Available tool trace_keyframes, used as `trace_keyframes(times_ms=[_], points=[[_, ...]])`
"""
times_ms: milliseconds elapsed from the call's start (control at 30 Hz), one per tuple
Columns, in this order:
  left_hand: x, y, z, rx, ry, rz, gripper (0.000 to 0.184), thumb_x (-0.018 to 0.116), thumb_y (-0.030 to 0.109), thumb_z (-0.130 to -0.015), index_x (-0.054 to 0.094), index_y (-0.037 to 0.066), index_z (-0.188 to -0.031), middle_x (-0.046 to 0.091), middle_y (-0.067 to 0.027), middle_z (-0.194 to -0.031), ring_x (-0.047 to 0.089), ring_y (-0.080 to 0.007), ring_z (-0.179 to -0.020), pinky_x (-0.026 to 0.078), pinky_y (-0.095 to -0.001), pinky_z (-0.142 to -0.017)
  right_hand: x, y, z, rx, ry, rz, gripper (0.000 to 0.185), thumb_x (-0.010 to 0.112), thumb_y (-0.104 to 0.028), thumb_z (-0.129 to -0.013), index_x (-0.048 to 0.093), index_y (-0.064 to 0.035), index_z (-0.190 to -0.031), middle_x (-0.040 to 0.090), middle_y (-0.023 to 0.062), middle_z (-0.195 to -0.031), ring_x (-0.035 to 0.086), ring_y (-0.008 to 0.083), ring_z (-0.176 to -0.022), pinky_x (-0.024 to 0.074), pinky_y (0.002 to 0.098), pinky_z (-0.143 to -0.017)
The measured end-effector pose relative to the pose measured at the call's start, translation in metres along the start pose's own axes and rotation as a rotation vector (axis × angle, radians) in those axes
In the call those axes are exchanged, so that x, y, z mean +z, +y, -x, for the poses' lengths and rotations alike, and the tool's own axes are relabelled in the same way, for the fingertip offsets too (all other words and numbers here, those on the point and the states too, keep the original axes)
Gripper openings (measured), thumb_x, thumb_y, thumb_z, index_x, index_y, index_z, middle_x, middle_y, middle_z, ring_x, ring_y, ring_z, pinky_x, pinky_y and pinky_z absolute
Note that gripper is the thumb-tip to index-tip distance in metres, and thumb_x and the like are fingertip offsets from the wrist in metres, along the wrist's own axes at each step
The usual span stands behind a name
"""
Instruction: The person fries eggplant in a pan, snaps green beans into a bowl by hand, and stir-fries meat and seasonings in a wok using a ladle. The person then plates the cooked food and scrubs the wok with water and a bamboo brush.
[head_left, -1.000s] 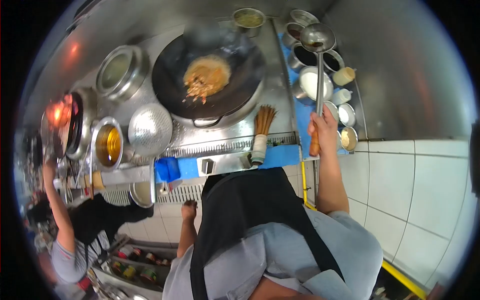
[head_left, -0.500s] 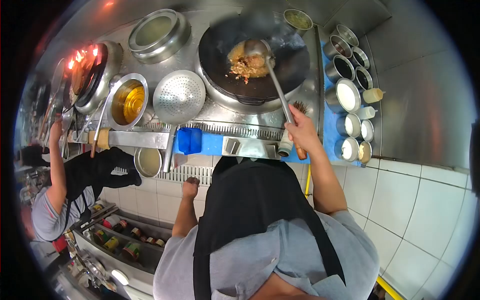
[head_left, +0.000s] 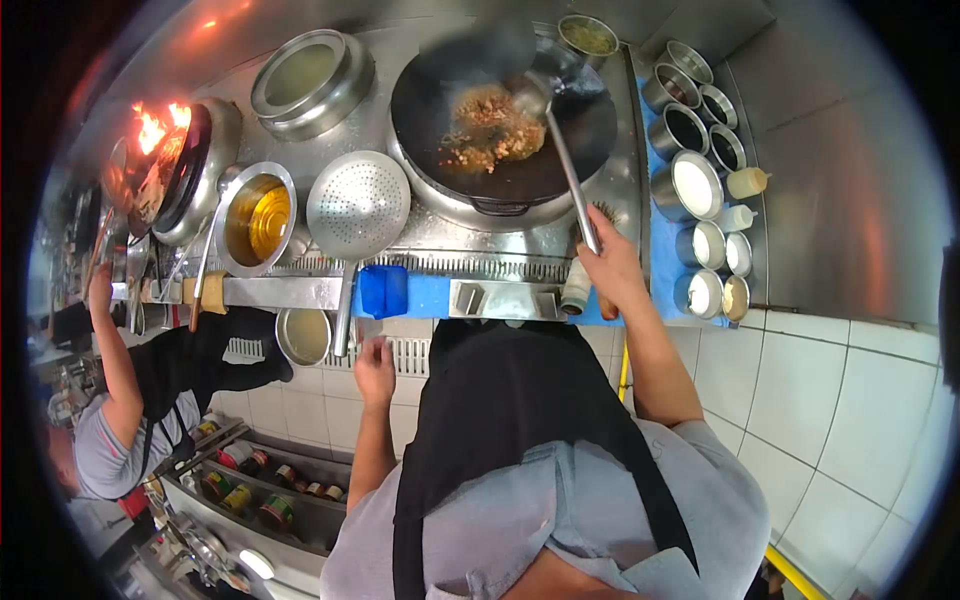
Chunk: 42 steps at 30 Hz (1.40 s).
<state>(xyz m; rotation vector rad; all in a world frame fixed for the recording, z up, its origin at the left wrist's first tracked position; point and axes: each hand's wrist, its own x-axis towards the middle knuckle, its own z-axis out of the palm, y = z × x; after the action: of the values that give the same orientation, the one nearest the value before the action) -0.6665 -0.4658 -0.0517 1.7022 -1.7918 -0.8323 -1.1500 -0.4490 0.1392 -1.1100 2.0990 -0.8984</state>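
My right hand [head_left: 612, 262] is closed around the handle of a long metal ladle [head_left: 568, 165]. The ladle's bowl rests in a black wok [head_left: 425, 135], at the right side of browned, crumbly food [head_left: 490, 130]. Smoke or steam blurs the wok's far edge. My left hand [head_left: 375, 375] hovers below the counter edge, close to a blue plastic container [head_left: 384, 291]. Its fingers are loosely curled, and nothing shows in them. Below my right hand, a brush-like tool with a wooden handle and a pale cylindrical piece [head_left: 577, 288] lie at the counter edge.
Left of the wok lie a perforated strainer [head_left: 358, 205] and a pot of yellow oil [head_left: 266, 225]. A lidded pot [head_left: 312, 85] stands behind. Several seasoning tins [head_left: 690, 185] and squeeze bottles [head_left: 738, 218] line the right. At far left, a co-worker's arm [head_left: 118, 350] reaches toward a flaming wok [head_left: 185, 170].
The ladle bowl has shifted right and slightly away from me, off the top of the food. The food now lies more spread out. My left hand has risen a little.
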Motion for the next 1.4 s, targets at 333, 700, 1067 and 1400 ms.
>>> trace_keyframes(times_ms=[333, 700, 1067, 1400], points=[[0.007, 0.329, -0.087, 0.650, 0.071, 0.281, 0.017, 0.073, 0.002, -0.093, 0.072, -0.001, -0.110, 0.075, -0.0120, -0.094, 0.069, -0.0183, -0.076, 0.056, -0.0296, -0.073, -0.039, 0.026, -0.041, -0.045, -0.156, -0.192, 0.067, 0.066, -0.014, -0.091, 0.048, -0.0091, -0.156, 0.071, 0.0227, -0.095, 0.070, 0.0291, -0.073, 0.0564, 0.0408, -0.069], [0.262, 0.606, -0.107, 0.911, -0.561, 0.203, 0.072, 0.084, 0.021, -0.083, 0.054, 0.004, -0.146, 0.067, -0.0145, -0.134, 0.067, -0.0299, -0.119, 0.053, -0.0401, -0.102, -0.023, 0.102, -0.080, -0.446, -0.109, -0.010, 0.039, 0.068, -0.018, -0.090, 0.063, -0.0018, -0.124, 0.068, 0.0234, -0.121, 0.065, 0.0395, -0.117, 0.0501, 0.0507, -0.100], [0.504, 0.714, -0.084, 0.760, -0.711, 0.000, 0.086, 0.086, 0.018, -0.073, 0.045, 0.009, -0.149, 0.054, -0.0192, -0.143, 0.057, -0.0375, -0.132, 0.050, -0.0447, -0.109, -0.102, 0.118, -0.026, -0.455, -0.360, -0.316, 0.038, 0.072, -0.030, -0.097, 0.068, -0.0068, -0.126, 0.071, 0.0153, -0.120, 0.068, 0.0321, -0.106, 0.0530, 0.0434, -0.092], [0.417, 0.710, -0.121, 0.881, -0.431, 0.244, 0.070, 0.083, 0.021, -0.072, 0.050, 0.004, -0.132, 0.065, -0.0220, -0.121, 0.068, -0.0420, -0.107, 0.056, -0.0490, -0.094, -0.112, 0.103, -0.064, -0.604, 0.055, -0.098, 0.041, 0.070, -0.020, -0.094, 0.067, -0.0037, -0.132, 0.069, 0.0201, -0.127, 0.063, 0.0350, -0.124, 0.0488, 0.0461, -0.106]])
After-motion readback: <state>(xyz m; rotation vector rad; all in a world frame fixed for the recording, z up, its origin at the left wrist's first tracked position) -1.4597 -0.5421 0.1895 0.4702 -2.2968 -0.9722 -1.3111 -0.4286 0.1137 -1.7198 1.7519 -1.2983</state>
